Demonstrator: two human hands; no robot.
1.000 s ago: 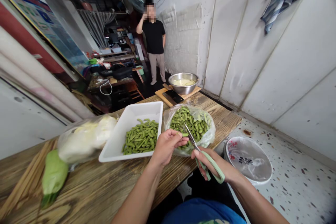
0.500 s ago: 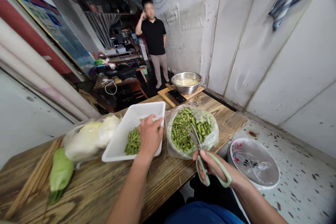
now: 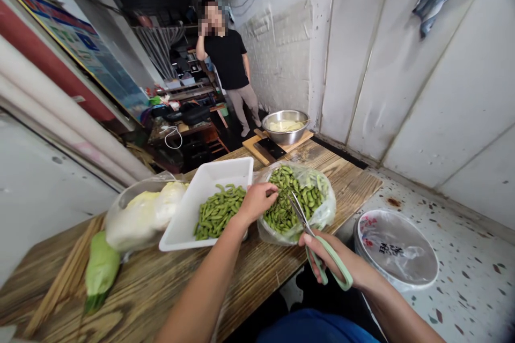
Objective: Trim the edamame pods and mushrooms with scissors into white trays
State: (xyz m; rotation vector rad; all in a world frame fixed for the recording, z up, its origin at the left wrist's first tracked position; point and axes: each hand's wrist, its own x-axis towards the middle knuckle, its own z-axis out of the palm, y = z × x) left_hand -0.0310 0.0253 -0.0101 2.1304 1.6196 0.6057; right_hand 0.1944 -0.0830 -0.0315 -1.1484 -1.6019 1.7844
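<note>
One wooden table spreads beneath the fingers of both our hands. Far beyond the fingers we see a person in a black shirt, leaning more to the left than half a second ago. Outward of our right fingers, down on the floor, stands a lined bin. The white tray sits just left of our left fingers, and the clear plastic bag lies right under and ahead of them, open at the top.

Our left hand was spread over the tray half a second ago; now it is at the bag's near left side, thumb and fingers bent in close together, and we cannot tell whether they pinch anything. Our right hand stays curled around the handles of the scissors, whose blades point past the fingers over the bag, less widely parted than before. Smallest are the green pods: one heap in the tray beside our left fingers, another in the bag ahead of them.
</note>
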